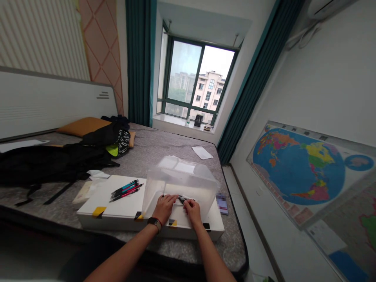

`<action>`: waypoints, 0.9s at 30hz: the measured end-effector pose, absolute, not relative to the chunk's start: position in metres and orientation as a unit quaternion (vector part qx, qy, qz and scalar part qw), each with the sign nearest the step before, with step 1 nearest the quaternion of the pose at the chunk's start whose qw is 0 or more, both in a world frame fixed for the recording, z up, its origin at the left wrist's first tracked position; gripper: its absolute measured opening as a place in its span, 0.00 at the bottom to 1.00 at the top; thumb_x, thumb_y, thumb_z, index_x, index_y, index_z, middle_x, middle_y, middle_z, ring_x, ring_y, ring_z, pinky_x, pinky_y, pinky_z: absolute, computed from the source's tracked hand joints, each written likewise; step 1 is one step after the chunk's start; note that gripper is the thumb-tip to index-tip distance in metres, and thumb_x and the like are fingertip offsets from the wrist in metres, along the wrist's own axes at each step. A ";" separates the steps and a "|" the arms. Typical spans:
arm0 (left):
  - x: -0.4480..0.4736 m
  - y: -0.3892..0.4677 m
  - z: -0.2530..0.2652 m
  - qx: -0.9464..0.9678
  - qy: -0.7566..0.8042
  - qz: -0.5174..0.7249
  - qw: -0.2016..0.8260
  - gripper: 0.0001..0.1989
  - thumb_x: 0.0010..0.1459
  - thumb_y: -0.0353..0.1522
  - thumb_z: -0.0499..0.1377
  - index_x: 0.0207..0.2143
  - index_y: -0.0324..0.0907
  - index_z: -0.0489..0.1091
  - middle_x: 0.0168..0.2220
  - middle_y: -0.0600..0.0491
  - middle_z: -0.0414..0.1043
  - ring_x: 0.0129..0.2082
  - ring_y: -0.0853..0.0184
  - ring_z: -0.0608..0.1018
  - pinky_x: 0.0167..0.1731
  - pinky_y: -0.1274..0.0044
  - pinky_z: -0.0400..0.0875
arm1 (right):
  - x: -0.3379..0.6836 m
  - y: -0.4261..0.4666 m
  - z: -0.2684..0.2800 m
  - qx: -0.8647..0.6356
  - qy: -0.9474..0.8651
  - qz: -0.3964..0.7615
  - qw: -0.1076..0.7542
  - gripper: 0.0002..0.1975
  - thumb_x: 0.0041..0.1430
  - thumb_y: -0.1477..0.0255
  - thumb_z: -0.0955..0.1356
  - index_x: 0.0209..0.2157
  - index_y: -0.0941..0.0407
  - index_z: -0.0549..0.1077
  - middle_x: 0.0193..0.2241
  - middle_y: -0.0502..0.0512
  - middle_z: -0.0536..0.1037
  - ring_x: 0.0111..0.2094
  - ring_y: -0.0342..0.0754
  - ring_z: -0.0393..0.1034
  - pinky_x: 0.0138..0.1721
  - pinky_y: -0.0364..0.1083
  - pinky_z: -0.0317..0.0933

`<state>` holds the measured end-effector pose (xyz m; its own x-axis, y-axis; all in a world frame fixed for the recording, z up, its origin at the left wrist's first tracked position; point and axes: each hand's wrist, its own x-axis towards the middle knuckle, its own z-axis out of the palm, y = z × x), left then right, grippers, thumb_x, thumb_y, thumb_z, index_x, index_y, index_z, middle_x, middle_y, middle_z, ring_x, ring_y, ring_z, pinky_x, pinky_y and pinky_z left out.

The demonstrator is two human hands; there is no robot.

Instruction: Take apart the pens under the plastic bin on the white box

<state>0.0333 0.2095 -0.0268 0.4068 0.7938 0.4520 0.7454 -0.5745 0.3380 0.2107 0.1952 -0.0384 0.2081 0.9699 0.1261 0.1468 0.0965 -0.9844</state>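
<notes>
My left hand (163,206), with a dark watch and a red band at its wrist, is at the mouth of a translucent plastic box (202,176). Its fingers are bent and pressed together at the left end of slim black-and-white pens (182,199). Opposite it, my right hand (193,211) pinches the right end of these pens between thumb and fingers. How many pens lie between the hands is too small to tell. To the left, a group of pens (126,190) in black, teal and red lies side by side on a flat white box (110,211).
Beneath everything is a bed with a grey mattress (158,143). A black bag (58,164) and an orange pillow (84,126) lie at left. Tissues (98,174) sit behind the white box. White paper (202,152) lies farther back. A wall map (296,168) hangs at right.
</notes>
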 end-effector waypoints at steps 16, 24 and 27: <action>0.038 0.206 -0.022 0.846 0.460 0.261 0.067 0.17 0.64 0.34 0.48 0.54 0.50 0.64 0.38 0.50 0.71 0.42 0.64 0.69 0.43 0.73 0.65 | 0.213 0.199 -0.042 -0.539 -0.536 0.406 0.507 0.21 0.54 0.53 0.64 0.25 0.58 0.74 0.18 0.51 0.73 0.17 0.43 0.62 0.19 0.41 0.56; 0.039 0.212 -0.035 0.851 0.450 0.266 0.052 0.17 0.63 0.34 0.49 0.53 0.54 0.65 0.39 0.51 0.68 0.41 0.65 0.69 0.40 0.76 0.65 | 0.217 0.199 -0.050 -0.509 -0.595 0.390 0.485 0.15 0.51 0.59 0.68 0.28 0.57 0.78 0.23 0.52 0.77 0.22 0.44 0.67 0.26 0.42 0.61; 0.037 0.215 -0.038 0.830 0.455 0.308 0.095 0.19 0.61 0.36 0.52 0.55 0.52 0.63 0.40 0.52 0.69 0.40 0.65 0.71 0.39 0.76 0.66 | 0.218 0.199 -0.050 -0.488 -0.562 0.427 0.513 0.14 0.49 0.60 0.69 0.31 0.57 0.76 0.25 0.52 0.78 0.23 0.44 0.68 0.26 0.42 0.61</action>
